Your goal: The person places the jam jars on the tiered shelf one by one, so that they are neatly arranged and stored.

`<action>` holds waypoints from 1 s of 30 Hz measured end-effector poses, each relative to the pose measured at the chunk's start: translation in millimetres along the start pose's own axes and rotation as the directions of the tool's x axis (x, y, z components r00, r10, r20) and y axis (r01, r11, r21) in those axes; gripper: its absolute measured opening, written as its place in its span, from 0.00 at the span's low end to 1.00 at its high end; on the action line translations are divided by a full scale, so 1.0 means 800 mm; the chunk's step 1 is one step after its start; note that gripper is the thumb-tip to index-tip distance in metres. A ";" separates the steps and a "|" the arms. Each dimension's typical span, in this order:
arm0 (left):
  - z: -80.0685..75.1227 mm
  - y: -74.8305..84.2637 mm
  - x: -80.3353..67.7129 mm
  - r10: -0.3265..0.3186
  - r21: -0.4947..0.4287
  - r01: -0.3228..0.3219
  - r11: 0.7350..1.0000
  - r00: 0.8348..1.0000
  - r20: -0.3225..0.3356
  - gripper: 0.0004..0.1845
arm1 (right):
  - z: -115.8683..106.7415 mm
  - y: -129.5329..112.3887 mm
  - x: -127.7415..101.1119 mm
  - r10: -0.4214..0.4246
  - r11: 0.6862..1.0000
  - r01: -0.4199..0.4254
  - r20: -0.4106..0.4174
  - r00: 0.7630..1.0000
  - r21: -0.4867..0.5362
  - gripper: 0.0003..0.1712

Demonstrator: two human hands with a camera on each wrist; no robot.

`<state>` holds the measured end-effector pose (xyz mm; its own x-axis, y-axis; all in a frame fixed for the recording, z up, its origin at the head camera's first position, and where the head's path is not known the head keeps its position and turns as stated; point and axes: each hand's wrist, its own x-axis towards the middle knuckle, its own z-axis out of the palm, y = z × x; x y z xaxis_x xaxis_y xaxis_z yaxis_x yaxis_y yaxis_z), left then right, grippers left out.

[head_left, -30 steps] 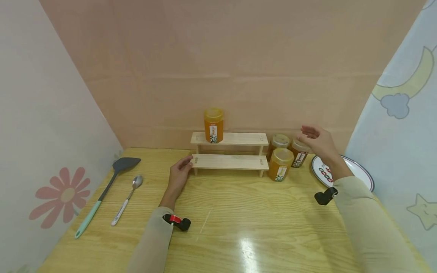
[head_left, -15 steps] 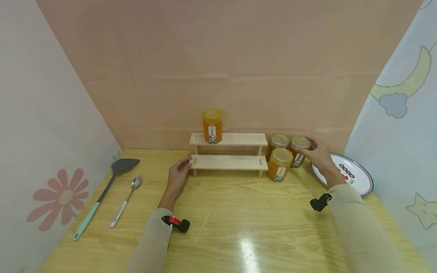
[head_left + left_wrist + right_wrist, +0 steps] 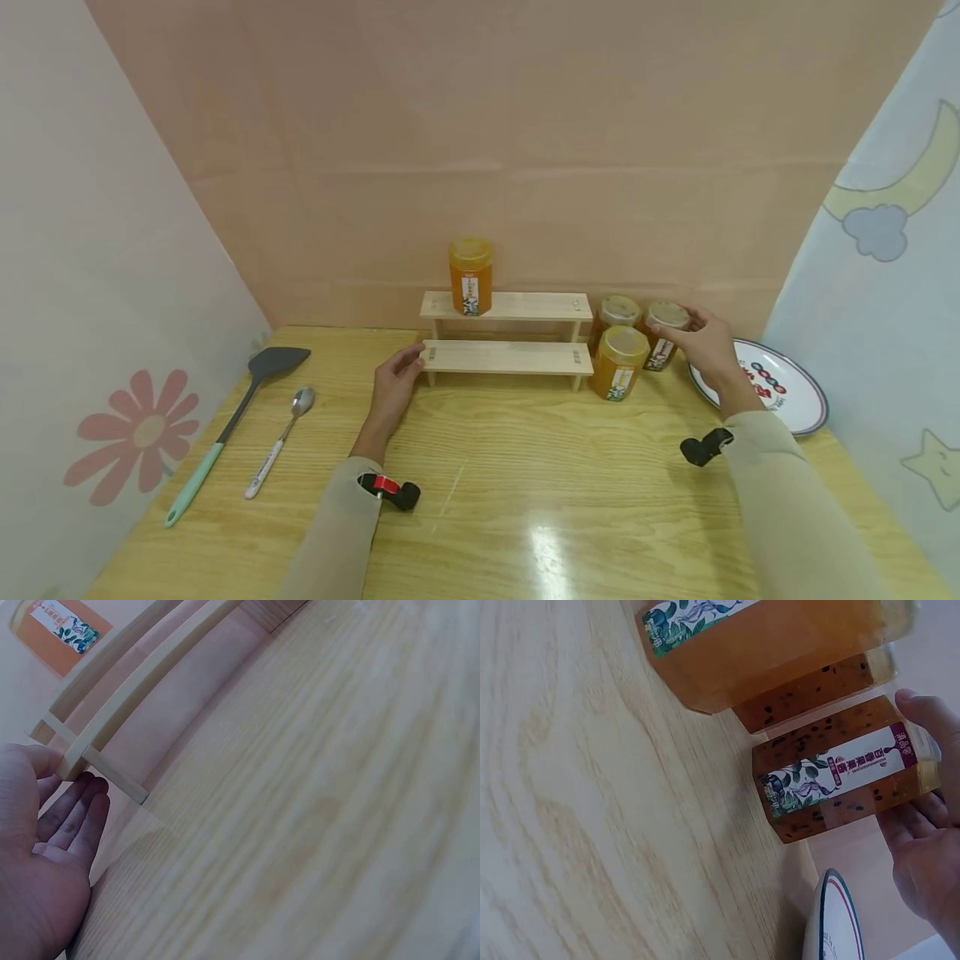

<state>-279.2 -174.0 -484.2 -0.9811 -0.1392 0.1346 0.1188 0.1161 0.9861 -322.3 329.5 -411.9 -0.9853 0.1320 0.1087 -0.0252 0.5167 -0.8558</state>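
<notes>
My left hand (image 3: 395, 389) holds the left end of the lower board of a two-step wooden shelf (image 3: 506, 357). The left wrist view shows the thumb side at the board's end and other fingers curled below. My right hand (image 3: 708, 346) grips a dark amber jar (image 3: 660, 346) near its lid, thumb on one side and fingers on the other. Dark seeds and a white label show on this jar (image 3: 847, 772), which stands on the table. Beside it are a second seeded jar (image 3: 619, 311) behind and a lighter orange jar (image 3: 619, 367) in front.
Another orange jar (image 3: 471, 279) stands on the shelf's upper board. An oval white plate (image 3: 787, 400) lies at the right, close to my right wrist. On the left lie a spatula (image 3: 236, 417) and a spoon (image 3: 283, 437). A wall rises behind the shelf.
My right hand has come down from above the jars and closed around the right-hand seeded jar. The left hand stays at the shelf's end.
</notes>
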 end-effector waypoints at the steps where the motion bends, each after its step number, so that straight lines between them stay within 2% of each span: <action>1: 0.001 0.000 0.000 -0.001 -0.002 0.001 1.000 1.000 0.000 0.16 | -0.001 0.000 -0.001 0.004 1.000 -0.004 -0.004 1.000 -0.008 0.48; 10: 0.001 0.000 0.000 -0.030 0.003 0.030 1.000 1.000 0.010 0.16 | -0.017 -0.020 -0.005 0.019 0.997 -0.021 -0.026 0.999 -0.073 0.51; 13: 0.000 0.001 0.000 -0.029 0.000 0.029 1.000 0.999 0.015 0.16 | -0.023 -0.030 -0.005 -0.004 0.999 0.002 -0.049 0.999 -0.051 0.49; 21: -0.002 0.033 -0.014 -0.053 0.013 0.052 0.999 0.998 0.037 0.19 | -0.038 -0.052 -0.011 -0.027 0.999 0.026 -0.074 0.997 -0.021 0.47; 27: -0.002 0.008 -0.003 -0.049 -0.001 0.049 0.999 0.998 0.033 0.18 | -0.046 -0.071 -0.013 -0.065 0.998 0.065 -0.091 0.994 0.001 0.38; 30: -0.002 0.000 0.000 -0.037 -0.006 0.037 0.999 0.999 0.022 0.17 | -0.049 -0.084 -0.015 -0.083 0.996 0.086 -0.093 0.992 0.030 0.38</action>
<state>-279.1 -175.2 -484.1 -0.9879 -0.1216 0.0959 0.0832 0.1053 0.9910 -302.2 326.7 -336.2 -0.9598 0.1665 0.2258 -0.1150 0.5005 -0.8581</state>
